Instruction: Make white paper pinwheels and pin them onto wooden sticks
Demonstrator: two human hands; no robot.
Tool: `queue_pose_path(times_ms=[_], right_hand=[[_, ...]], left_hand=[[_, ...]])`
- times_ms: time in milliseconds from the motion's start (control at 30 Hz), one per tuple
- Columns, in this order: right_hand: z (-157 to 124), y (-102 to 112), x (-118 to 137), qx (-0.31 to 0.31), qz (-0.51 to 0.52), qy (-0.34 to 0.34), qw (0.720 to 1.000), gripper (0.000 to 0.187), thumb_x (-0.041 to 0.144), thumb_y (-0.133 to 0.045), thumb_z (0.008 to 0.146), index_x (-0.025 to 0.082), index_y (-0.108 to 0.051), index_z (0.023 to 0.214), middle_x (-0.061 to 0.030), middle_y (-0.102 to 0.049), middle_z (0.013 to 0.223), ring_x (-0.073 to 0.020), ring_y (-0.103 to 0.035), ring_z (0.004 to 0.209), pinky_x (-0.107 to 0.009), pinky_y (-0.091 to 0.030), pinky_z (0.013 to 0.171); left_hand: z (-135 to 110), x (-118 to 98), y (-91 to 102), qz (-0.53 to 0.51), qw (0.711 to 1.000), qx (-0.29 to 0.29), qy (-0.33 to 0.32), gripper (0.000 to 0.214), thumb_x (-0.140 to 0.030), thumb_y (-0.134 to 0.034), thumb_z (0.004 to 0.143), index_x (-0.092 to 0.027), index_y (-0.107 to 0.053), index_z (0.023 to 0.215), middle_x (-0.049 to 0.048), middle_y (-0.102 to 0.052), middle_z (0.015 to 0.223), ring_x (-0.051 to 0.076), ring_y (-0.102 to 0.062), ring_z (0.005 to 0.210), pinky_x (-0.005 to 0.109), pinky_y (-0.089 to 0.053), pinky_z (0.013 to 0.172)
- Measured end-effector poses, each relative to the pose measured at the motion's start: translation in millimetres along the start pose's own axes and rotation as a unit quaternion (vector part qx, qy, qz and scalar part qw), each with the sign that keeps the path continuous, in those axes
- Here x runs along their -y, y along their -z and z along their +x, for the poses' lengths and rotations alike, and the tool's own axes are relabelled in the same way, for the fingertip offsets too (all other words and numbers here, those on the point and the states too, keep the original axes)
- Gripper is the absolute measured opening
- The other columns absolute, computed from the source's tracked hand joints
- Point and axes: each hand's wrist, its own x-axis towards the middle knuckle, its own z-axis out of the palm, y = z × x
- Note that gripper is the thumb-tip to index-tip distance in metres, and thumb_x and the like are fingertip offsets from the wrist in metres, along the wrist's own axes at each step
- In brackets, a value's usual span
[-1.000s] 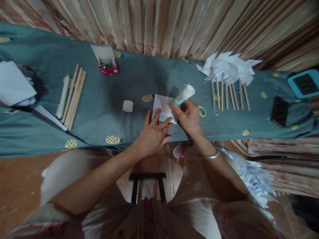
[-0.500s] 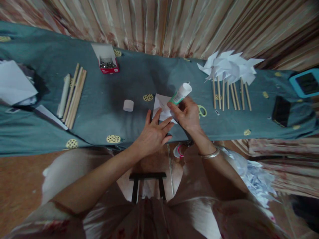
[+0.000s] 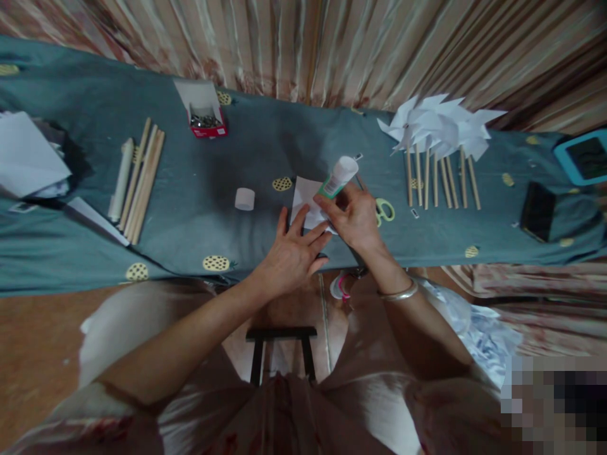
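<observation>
My left hand [image 3: 290, 253] lies flat with fingers spread on the near part of a white folded paper square [image 3: 305, 196] on the grey-green cloth. My right hand [image 3: 353, 218] is closed round a white and green glue tube [image 3: 337, 177], whose nozzle end points down at the paper's right side. The tube's flat end tilts up and away from me. A silver bangle [image 3: 401, 292] circles my right wrist.
Finished white paper pinwheels on wooden sticks [image 3: 439, 142] lie at the right, with green-handled scissors [image 3: 385, 210] beside my right hand. A tape roll [image 3: 245, 199], a red box of pins [image 3: 205, 120] and loose sticks [image 3: 140, 180] lie left. A dark phone [image 3: 537, 212] sits far right.
My right hand has drawn the glue tube a little to the left and tilted it more upright over the paper. The left hand has stayed flat on the sheet.
</observation>
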Motion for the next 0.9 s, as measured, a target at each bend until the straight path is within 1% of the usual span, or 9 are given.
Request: queue_pose_path(times_ms=[167,300,433,533,733,900], right_hand=[[2,1,0,0.019,-0.012,0.024,0.999,0.035,0.056,-0.058,0.086,0.021,-0.061,0.082,0.0011,-0.059,0.061,-0.0149,-0.053,0.056,-0.028,-0.040,0.056],[4,4,3,0.050,-0.023,0.024,0.998,0.032,0.052,-0.058,0.087,0.020,-0.063,0.087,-0.0008,-0.063,0.065,-0.0164,-0.057,0.059,-0.029,-0.042,0.058],[4,9,9,0.071,-0.039,0.013,0.997,0.025,0.046,-0.062,0.086,0.021,-0.063,0.087,-0.0033,-0.066,0.070,-0.0183,-0.059,0.062,-0.031,-0.044,0.061],[3,11,12,0.077,-0.042,0.016,0.996,0.021,0.044,-0.064,0.085,0.023,-0.063,0.087,-0.0032,-0.067,0.071,-0.0183,-0.059,0.062,-0.031,-0.045,0.061],[2,12,13,0.085,-0.051,0.018,0.995,0.025,0.044,-0.063,0.085,0.018,-0.063,0.087,-0.0022,-0.065,0.070,-0.0172,-0.059,0.062,-0.029,-0.043,0.061],[0,13,11,0.085,-0.042,0.011,0.995,0.023,0.042,-0.063,0.085,0.019,-0.063,0.086,-0.0027,-0.064,0.071,-0.0184,-0.059,0.065,-0.031,-0.043,0.063]], left_hand=[[0,1,-0.7,-0.004,1.000,0.002,0.000,0.042,-0.031,-0.059,0.092,-0.021,-0.058,0.133,0.0096,-0.054,0.146,0.043,-0.026,0.146,0.076,-0.017,0.113],[0,1,-1.2,-0.006,1.000,0.000,-0.001,0.042,-0.032,-0.058,0.093,-0.021,-0.058,0.133,0.0093,-0.052,0.148,0.044,-0.027,0.146,0.078,-0.017,0.112],[0,0,-1.2,-0.005,1.000,0.000,-0.001,0.042,-0.033,-0.059,0.092,-0.020,-0.059,0.133,0.0104,-0.053,0.147,0.044,-0.026,0.146,0.078,-0.017,0.112],[0,0,-0.8,-0.009,1.000,-0.005,-0.003,0.042,-0.032,-0.059,0.093,-0.020,-0.059,0.132,0.0109,-0.054,0.146,0.044,-0.026,0.146,0.078,-0.017,0.111],[0,1,-1.6,-0.009,1.000,-0.003,0.001,0.043,-0.032,-0.059,0.093,-0.023,-0.058,0.134,0.0090,-0.054,0.146,0.042,-0.025,0.147,0.078,-0.016,0.112],[-1,1,-1.8,-0.009,1.000,-0.008,0.000,0.044,-0.031,-0.059,0.092,-0.023,-0.057,0.136,0.0094,-0.053,0.147,0.042,-0.026,0.147,0.078,-0.015,0.112]])
